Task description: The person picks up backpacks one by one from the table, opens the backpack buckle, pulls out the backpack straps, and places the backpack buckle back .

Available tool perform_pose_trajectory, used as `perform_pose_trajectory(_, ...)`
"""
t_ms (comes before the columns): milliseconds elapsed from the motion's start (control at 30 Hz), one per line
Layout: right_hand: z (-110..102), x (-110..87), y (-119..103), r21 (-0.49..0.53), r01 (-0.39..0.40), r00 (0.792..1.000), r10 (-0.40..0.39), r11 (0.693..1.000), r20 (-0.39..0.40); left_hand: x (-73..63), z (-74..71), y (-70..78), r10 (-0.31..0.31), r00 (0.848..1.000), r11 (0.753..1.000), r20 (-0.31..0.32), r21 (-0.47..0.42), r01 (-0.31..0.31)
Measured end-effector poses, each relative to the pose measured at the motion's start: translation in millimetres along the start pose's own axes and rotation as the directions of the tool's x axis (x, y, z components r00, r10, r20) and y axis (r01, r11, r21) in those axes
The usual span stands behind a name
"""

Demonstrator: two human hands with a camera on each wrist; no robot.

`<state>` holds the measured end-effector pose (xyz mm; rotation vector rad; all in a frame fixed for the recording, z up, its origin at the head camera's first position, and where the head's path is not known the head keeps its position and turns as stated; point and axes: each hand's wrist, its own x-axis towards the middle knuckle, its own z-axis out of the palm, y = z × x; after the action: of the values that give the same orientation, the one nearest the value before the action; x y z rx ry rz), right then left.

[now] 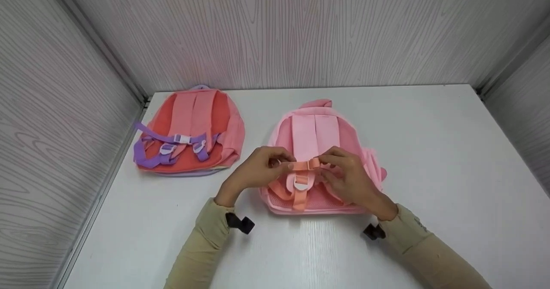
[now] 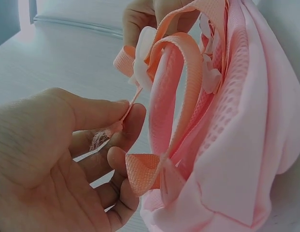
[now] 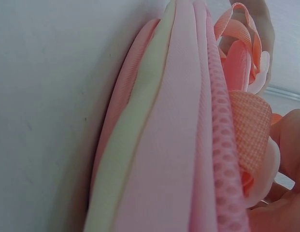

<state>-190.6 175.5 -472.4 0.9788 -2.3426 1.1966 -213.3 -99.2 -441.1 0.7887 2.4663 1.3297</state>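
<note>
A pink backpack (image 1: 305, 136) lies on the table, its shoulder-strap side facing up. Above its lower part, an orange webbing strap (image 1: 300, 166) is drawn between both hands. My left hand (image 1: 260, 168) pinches the frayed strap end (image 2: 116, 126) between thumb and forefinger. At the strap's other side, my right hand (image 1: 350, 181) grips the webbing by a whitish buckle (image 2: 144, 58); its fingertips are partly hidden. Below hangs a white strap adjuster (image 1: 301, 185) with orange webbing through it. In the right wrist view, the backpack's side covers much of the strap work.
A second backpack (image 1: 191, 112), coral with purple straps (image 1: 150, 162) and a white buckle (image 1: 182, 139), lies at the table's left. The white table (image 1: 429, 151) meets a grey wood-grain panel (image 1: 300, 35) at the back, with more panels at the sides.
</note>
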Motion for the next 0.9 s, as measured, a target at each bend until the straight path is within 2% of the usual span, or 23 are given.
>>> perform_pose_trajectory(667, 1, -1.4, 0, 0.030, -0.026, 1.000, 0.025, 0.999, 0.012, 2.9, 7.8, -0.5, 0.005, 0.999, 1.000, -0.045, -0.021, -0.006)
perform_pose_trajectory(900, 1, -1.3, 1, 0.027, -0.032, 0.999, 0.032, 0.999, 0.012, 4.0, 10.7, -2.1, 0.000, 0.998, 0.999, -0.066, -0.054, -0.003)
